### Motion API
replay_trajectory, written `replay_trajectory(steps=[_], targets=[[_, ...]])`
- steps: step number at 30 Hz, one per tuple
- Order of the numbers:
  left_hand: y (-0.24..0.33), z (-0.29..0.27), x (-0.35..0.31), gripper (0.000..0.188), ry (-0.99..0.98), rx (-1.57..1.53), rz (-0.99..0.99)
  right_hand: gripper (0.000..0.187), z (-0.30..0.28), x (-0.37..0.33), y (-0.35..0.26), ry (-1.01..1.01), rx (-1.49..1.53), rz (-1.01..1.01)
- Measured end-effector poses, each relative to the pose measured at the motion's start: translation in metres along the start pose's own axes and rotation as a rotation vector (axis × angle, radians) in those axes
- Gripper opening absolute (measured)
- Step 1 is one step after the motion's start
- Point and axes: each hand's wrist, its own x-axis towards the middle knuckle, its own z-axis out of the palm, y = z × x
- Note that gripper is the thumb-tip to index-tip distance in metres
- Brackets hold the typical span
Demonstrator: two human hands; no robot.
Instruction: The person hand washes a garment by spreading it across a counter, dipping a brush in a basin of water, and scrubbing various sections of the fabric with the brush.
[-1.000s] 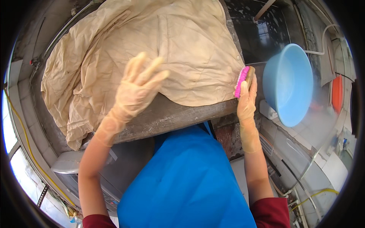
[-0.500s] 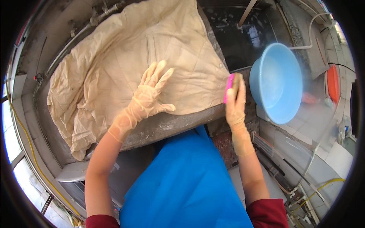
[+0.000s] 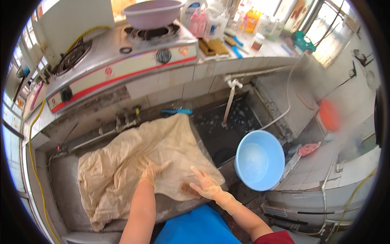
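Note:
A wet beige cloth [image 3: 118,166] with stitched seams lies crumpled on the left and flatter on the right, over a grey slab. My gloved left hand [image 3: 151,171] rests on its middle, fingers spread and nothing in them. To the right, my gloved right hand [image 3: 208,186] is over the cloth's near right part, fingers stretched out and thumb apart. Beside that thumb a brown scrub brush [image 3: 188,189] lies on the cloth, slightly blurred; its bristles do not show. Both gloves are thin and yellowish.
A blue basin [image 3: 260,160] stands right of the dark water-filled sink [image 3: 227,130]. A blue-handled brush [image 3: 177,111] lies behind the cloth. Farther back are a gas stove [image 3: 122,53] with a mauve basin [image 3: 152,14], several bottles, and a tap [image 3: 234,83].
The view has tilted up, bringing the stove and shelf in. My right hand has come from the cloth's right edge inward and let go of the brush. My left hand remains on the cloth.

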Motion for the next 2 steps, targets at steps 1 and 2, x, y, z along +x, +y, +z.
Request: replay_trajectory(steps=[1,2], targets=[[0.011,0.002,-0.001,0.155,0.017,0.009,-0.065,0.073,-0.019,0.009,0.0,0.032,0.04,-0.039],[0.027,-0.003,0.004,0.155,0.024,0.001,-0.041,0.074,-0.037,0.025,0.007,0.112,0.018,-0.185]])
